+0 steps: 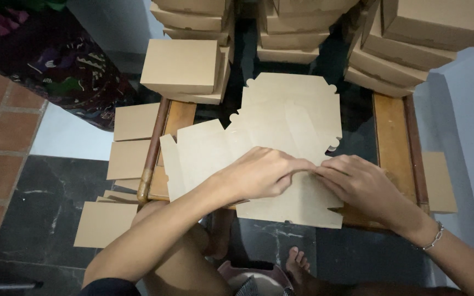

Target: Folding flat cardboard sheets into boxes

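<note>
A flat, unfolded brown cardboard box blank (281, 126) lies spread over a small wooden table (393, 137). My left hand (259, 174) presses down on the blank's near part, fingers curled and pointing right. My right hand (360, 183), with a thin bracelet at the wrist, meets it fingertip to fingertip, pinching the cardboard along a fold line. Both hands grip the same sheet near its front edge.
Stacks of folded brown boxes (185, 68) stand at the table's far side, with more (407, 38) at the upper right. Loose cardboard flats (130, 159) lie on the floor at left. My knees and a bare foot (297, 260) are below the table.
</note>
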